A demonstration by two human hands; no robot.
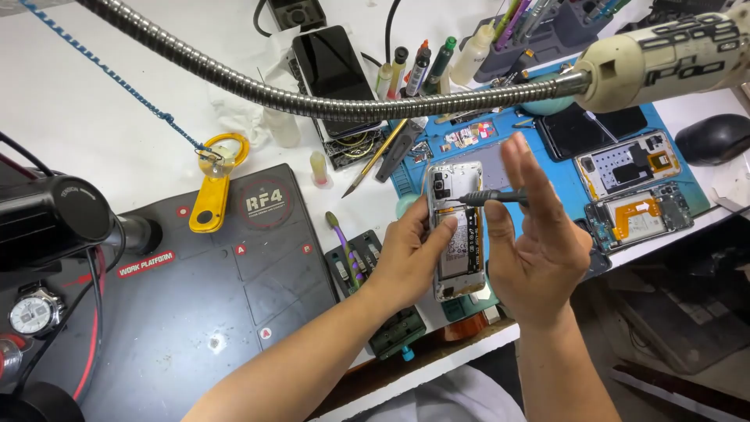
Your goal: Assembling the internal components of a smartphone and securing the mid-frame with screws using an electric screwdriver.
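Observation:
My left hand (406,254) grips an opened smartphone (457,227) by its left side, back cover off, so that the battery and circuit board show. My right hand (535,242) is just right of the phone, fingers spread upward. Its thumb and palm pinch a thin dark screwdriver (492,198), whose tip rests on the phone's upper part near the camera. Both hands hover over the front edge of the white bench.
A flexible metal hose (312,98) crosses the top to a cream nozzle (664,62). Two opened phones (633,187) lie on a blue mat (508,129) at right. A black work mat (203,289), yellow tool (212,191), microscope body (55,219) and wristwatch (31,312) sit at left.

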